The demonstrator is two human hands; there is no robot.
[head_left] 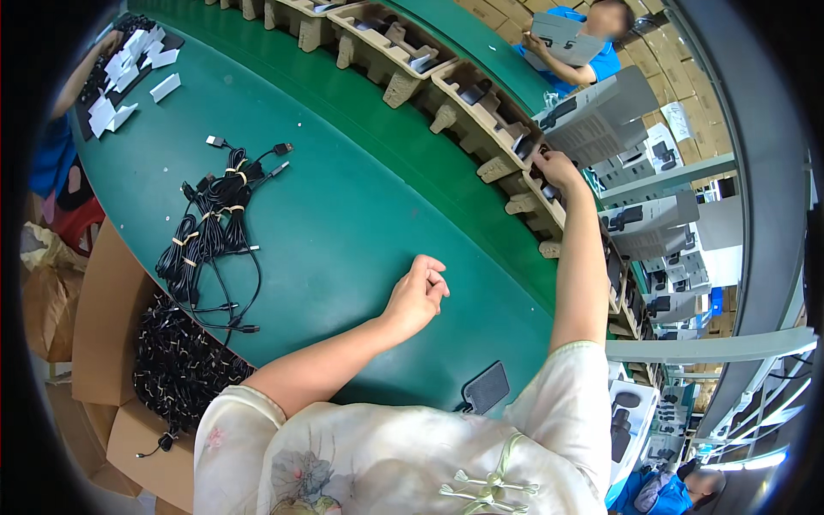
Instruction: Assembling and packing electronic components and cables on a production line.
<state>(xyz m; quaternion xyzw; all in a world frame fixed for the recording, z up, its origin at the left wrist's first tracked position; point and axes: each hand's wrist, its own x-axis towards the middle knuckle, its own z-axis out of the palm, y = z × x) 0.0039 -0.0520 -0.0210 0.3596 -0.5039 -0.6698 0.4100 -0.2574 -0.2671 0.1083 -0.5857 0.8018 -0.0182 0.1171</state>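
My right arm stretches out to the far right, where my right hand [560, 171] reaches into a moulded pulp tray [549, 209] on the line. Its fingers are bent at dark parts inside the tray; what they grip cannot be made out. Over the middle of the green table hangs my left hand [415, 296], fingers curled in loosely, with nothing visible in it. Several black cables [206, 227], bundled with pale ties, lie on the table to its left. A flat black tag-like piece [487, 389] rests near my body at the table's front edge.
More pulp trays [390, 43] holding dark parts line the green belt [360, 90]. An open carton [112, 318] full of black cables stands at left. White folded papers [129, 69] lie far left by another person's arm [81, 77]. Printed grey boxes [601, 120] and metal rails [669, 183] stand right.
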